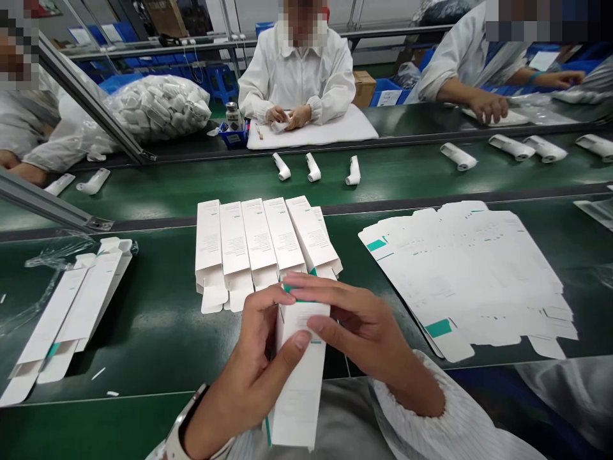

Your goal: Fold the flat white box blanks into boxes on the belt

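A narrow white carton point(299, 390) with green trim is held upright-leaning in front of my body, over the table's near edge. My left hand point(251, 364) wraps its left side, thumb across the printed face. At the carton's upper end, the fingers of my right hand point(357, 319) lie over the green-edged top, with the thumb on the front face. Just beyond my hands, several folded white cartons point(249, 236) lie side by side, their near flaps open. A stack of flat, unfolded carton blanks point(469, 275) spreads to the right of my right hand.
More white cartons point(83, 306) lie at the left beside clear plastic film point(38, 300). Across the green conveyor belt point(215, 182) rest several white handheld devices point(313, 167). Opposite, a person in white point(301, 76) handles a small part. A metal post point(90, 96) slants at the left.
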Demonstrator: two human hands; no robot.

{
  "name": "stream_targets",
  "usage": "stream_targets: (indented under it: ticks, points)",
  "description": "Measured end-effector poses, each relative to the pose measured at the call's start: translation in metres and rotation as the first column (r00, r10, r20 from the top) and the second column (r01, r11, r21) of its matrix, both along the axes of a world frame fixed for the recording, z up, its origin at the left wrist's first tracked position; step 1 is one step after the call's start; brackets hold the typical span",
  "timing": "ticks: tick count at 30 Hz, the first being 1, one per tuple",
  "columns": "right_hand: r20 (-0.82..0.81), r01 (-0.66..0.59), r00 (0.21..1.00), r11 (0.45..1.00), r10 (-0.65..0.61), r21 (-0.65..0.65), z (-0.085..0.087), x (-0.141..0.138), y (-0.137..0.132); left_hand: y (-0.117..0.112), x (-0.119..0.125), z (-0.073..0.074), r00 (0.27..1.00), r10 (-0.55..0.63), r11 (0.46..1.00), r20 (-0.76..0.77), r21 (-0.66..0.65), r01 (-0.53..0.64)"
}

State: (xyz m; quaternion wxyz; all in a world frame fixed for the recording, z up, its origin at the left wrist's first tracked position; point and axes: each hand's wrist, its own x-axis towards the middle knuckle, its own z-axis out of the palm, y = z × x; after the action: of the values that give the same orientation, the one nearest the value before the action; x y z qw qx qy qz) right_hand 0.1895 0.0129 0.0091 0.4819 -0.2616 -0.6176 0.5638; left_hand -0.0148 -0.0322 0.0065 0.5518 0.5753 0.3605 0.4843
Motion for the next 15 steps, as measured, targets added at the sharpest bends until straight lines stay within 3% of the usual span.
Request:
stream_targets:
  ticks: [4, 6, 8, 10, 11, 12, 13, 15]
  points:
    - [-0.148, -0.127, 0.985, 0.948, 0.086, -0.291, -0.008, -0.019, -0.019, 0.000, 0.003, 0.003, 0.987, 0.159, 0.976, 0.011, 0.147, -0.159]
    - [-0.137, -0.101, 0.989, 0.920, 0.053, -0.378, -0.010, -0.021, -0.025, 0.004, -0.001, 0.004, 0.967, 0.252, 0.934, -0.029, 0.270, -0.235]
    - [-0.049, 0.122, 0.985, 0.877, -0.163, -0.466, -0.008, -0.011, -0.020, 0.016, -0.018, 0.003, 0.912, 0.406, 0.839, -0.060, 0.420, -0.346]
    - [0.101, 0.434, 0.887, 0.741, -0.450, -0.512, -0.003, 0.010, -0.001, 0.033, -0.047, -0.001, 0.783, 0.620, 0.705, -0.050, 0.473, -0.528]
    - [0.177, 0.563, 0.808, 0.650, -0.561, -0.510, 0.000, 0.022, 0.014, 0.043, -0.065, -0.004, 0.692, 0.720, 0.641, -0.056, 0.436, -0.632]
    - [0.239, 0.651, 0.738, 0.570, -0.632, -0.501, 0.003, 0.033, 0.030, 0.053, -0.084, -0.008, 0.625, 0.771, 0.631, -0.122, 0.271, -0.727]
    - [0.284, 0.698, 0.693, 0.517, -0.663, -0.495, 0.004, 0.043, 0.048, 0.063, -0.101, -0.013, 0.602, 0.785, 0.619, -0.145, 0.155, -0.770]
    - [0.327, 0.708, 0.686, 0.492, -0.650, -0.507, 0.003, 0.052, 0.082, 0.082, -0.129, -0.022, 0.667, 0.726, 0.665, -0.170, -0.077, -0.743]
